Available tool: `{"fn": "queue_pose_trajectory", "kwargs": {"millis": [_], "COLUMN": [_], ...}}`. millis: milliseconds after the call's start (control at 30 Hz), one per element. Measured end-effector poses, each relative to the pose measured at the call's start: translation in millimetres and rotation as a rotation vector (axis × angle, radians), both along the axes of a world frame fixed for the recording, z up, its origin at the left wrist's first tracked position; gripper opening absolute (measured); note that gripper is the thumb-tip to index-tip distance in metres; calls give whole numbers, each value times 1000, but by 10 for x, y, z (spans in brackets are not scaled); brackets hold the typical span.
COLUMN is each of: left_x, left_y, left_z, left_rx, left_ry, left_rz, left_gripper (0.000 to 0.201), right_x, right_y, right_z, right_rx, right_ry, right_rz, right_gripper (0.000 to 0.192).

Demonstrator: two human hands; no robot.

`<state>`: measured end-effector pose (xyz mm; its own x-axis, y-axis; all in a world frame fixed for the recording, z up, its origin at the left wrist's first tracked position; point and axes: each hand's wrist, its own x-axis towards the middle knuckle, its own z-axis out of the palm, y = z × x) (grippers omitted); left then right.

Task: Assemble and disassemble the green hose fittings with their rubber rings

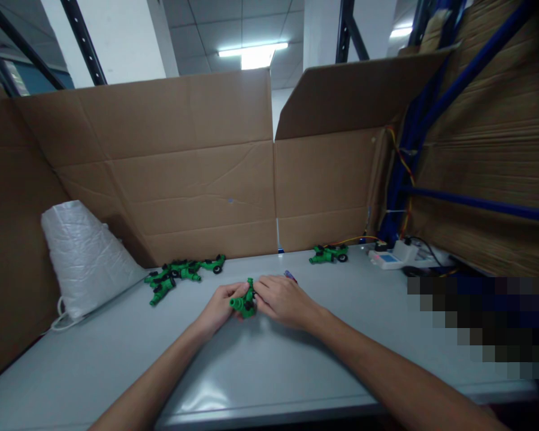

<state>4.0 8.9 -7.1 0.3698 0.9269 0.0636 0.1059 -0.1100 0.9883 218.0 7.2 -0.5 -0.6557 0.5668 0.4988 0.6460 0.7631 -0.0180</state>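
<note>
Between my two hands, just above the middle of the grey table, is a green toy cannon (243, 306) with small black parts; its ringed barrel end points toward me and to the left. My left hand (223, 304) is closed round its left side. The fingers of my right hand (282, 299) are closed on its right side, and they hide part of it. Just beyond my right hand lies a thin purple and red object (290, 276), partly hidden, whose kind I cannot make out.
Several similar green toy cannons (162, 291) lie clustered at the back left. Another green one with a black wheel (329, 254) lies at the back right. A white bag (84, 263) stands at left, a power strip (388, 256) at right. Cardboard walls (193, 191) enclose the table (332, 371).
</note>
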Motion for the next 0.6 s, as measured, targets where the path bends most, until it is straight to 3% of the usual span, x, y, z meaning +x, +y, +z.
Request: {"fn": "queue_pose_trajectory", "kwargs": {"millis": [267,467,600], "left_x": [-61,-81,-60], "left_y": [20,52,66], "left_z": [3,-70,-66], "left_rx": [24,-15,70], "left_ry": [104,35,18], "left_rz": [-96,-107,-123], "left_gripper": [60,61,56], "right_x": [66,68,52], "right_y": [57,85,113], "right_z": [25,-53,-122], "right_rx": [32,-63,-180], "right_ry": [-51,19,161], "right_rz": [-17,47,67], "right_gripper": [12,10,9]}}
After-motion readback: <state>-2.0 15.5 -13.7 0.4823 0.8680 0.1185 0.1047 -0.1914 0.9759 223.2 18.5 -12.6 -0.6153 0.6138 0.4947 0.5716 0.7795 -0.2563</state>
